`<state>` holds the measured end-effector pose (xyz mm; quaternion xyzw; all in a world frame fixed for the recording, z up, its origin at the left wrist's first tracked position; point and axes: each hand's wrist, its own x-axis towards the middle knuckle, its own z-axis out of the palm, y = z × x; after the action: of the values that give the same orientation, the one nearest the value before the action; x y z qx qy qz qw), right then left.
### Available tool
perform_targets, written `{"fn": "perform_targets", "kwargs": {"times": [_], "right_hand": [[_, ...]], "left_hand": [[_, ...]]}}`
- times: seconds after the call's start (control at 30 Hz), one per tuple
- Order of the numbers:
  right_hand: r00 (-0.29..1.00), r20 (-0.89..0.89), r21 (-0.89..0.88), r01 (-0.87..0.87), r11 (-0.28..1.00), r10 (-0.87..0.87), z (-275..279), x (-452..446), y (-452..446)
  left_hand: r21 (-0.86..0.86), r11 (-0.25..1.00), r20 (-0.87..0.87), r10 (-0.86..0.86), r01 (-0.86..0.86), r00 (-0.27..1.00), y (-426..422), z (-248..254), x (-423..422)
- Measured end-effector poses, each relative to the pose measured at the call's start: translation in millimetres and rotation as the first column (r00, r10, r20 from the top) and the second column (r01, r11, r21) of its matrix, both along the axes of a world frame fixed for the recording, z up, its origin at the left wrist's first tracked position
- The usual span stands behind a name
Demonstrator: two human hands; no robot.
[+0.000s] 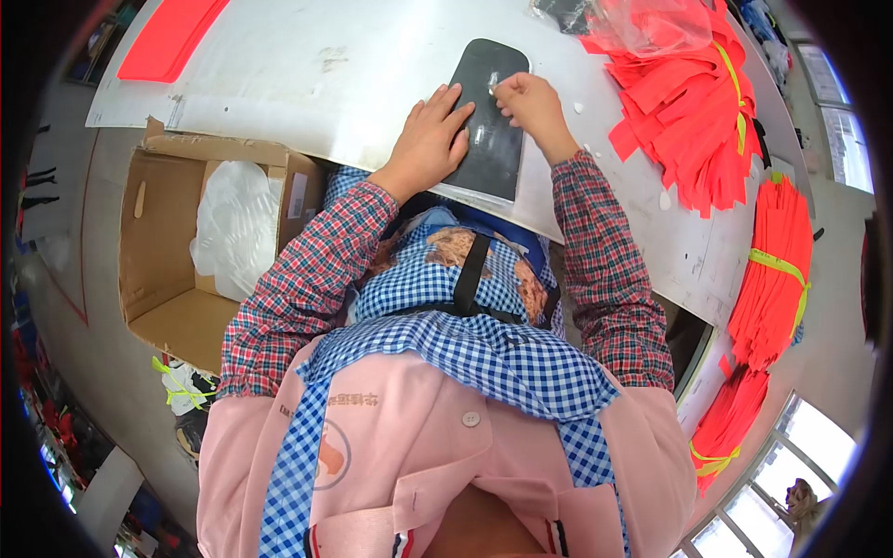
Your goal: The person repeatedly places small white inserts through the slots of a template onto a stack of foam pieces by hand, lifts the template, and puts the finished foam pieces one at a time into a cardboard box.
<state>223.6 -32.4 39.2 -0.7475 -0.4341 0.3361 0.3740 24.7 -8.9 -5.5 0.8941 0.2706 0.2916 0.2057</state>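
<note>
A dark, flat panel with rounded far corners lies on the white table, close to its near edge. My left hand rests flat on the panel's left side, fingers spread. Over the panel's upper right, my right hand is closed in a pinch, with a tiny pale bit at the fingertips that is too small to name. Both forearms are in checked sleeves.
An open cardboard box with clear plastic stands left of the table. Red strips lie at the far left. Tied red bundles fill the right side, one partly under plastic film. Another bundle hangs near the right edge.
</note>
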Motion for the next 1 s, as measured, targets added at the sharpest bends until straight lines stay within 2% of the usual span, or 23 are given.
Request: {"fn": "perform_targets", "kwargs": {"times": [0.13, 0.33, 0.43, 0.53, 0.63, 0.73, 0.83, 0.93, 1.0], "right_hand": [[0.975, 0.221, -0.051, -0.014, 0.999, 0.024, -2, 11, 24], [0.905, 0.421, -0.043, -0.039, 0.998, 0.053, -13, 17, 39], [0.890, 0.441, -0.096, -0.083, 0.992, 0.117, -8, 17, 41], [0.950, 0.251, -0.272, -0.117, 0.955, 0.188, 8, 18, 40], [0.967, 0.250, -0.184, -0.008, 0.983, 0.054, 8, 14, 38], [0.888, 0.458, -0.025, -0.036, 0.999, 0.044, -6, 14, 38], [0.883, 0.440, -0.133, -0.120, 0.984, 0.166, 0, 16, 39], [0.918, 0.354, -0.180, -0.120, 0.976, 0.178, -2, 21, 40], [0.908, 0.412, -0.068, -0.050, 0.996, 0.074, -9, 15, 36]], "left_hand": [[-0.021, 1.000, -0.023, -0.002, 0.002, 1.000, 0, 0, 2], [-0.025, 1.000, -0.014, -0.002, 0.001, 1.000, 0, 2, 1], [-0.016, 1.000, -0.053, 0.010, -0.011, 0.999, -2, 4, 0], [-0.032, 0.999, -0.075, 0.014, -0.017, 0.997, -5, 6, 1], [-0.032, 0.999, -0.061, 0.010, -0.012, 0.998, -3, 5, 1], [-0.025, 1.000, -0.034, 0.008, -0.009, 0.999, -2, 2, 2], [-0.022, 1.000, -0.031, 0.008, -0.009, 0.999, -3, 3, 0], [-0.028, 1.000, -0.032, 0.012, -0.013, 0.999, -4, 4, 1], [-0.030, 0.999, -0.030, 0.014, -0.015, 0.999, -3, 4, 2]]}}
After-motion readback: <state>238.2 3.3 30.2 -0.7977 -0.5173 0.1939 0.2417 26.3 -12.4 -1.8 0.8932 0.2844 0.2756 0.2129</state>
